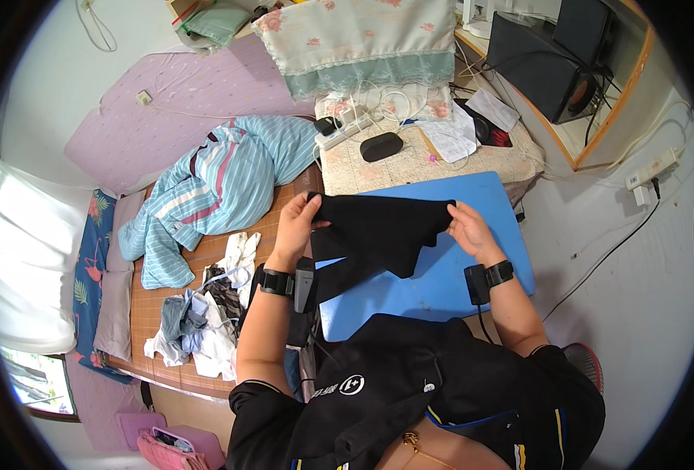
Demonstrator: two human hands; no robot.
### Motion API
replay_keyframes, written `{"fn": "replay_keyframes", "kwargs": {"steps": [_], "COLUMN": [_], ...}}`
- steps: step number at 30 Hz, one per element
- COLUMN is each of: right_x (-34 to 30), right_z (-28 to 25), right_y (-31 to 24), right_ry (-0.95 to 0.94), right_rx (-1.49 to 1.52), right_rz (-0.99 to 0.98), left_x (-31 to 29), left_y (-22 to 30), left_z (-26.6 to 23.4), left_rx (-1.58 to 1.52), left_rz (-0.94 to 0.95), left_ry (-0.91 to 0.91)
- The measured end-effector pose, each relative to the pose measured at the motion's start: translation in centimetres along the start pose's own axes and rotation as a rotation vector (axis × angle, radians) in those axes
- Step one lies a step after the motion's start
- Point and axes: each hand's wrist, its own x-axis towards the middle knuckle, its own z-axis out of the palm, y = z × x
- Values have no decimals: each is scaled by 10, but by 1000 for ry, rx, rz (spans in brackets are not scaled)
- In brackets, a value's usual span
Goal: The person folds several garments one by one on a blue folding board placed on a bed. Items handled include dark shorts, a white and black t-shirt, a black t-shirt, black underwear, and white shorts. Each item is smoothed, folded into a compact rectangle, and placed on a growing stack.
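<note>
A black cloth garment (382,229) is stretched between my two hands, with its top edge pulled nearly straight. My left hand (300,219) pinches the upper left corner between thumb and fingers. At the upper right corner, my right hand (469,227) grips the cloth the same way. Two lower parts of the garment spread apart, one toward the lower left; the folds hide its exact cut. Beneath it lies a light blue board or tabletop (472,290). Each of my wrists carries a black strap with a small box on it.
To the left, a bed with a brown mat (155,317) bears a pile of crumpled clothes (206,313) and a striped blue quilt (237,168). Beyond the board, a cloth-covered table (347,172) holds a power strip, a dark case (381,146) and papers (450,141).
</note>
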Motion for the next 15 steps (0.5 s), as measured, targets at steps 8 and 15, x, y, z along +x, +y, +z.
{"fn": "replay_keyframes", "kwargs": {"steps": [8, 15], "right_x": [-13, -6], "right_z": [55, 53], "right_y": [12, -56], "right_ry": [-132, -191], "right_rx": [-537, -368], "right_rz": [53, -143], "left_x": [11, 16], "left_y": [51, 93], "left_z": [12, 12], "left_rx": [112, 146], "left_rz": [237, 460], "left_ry": [100, 135]}}
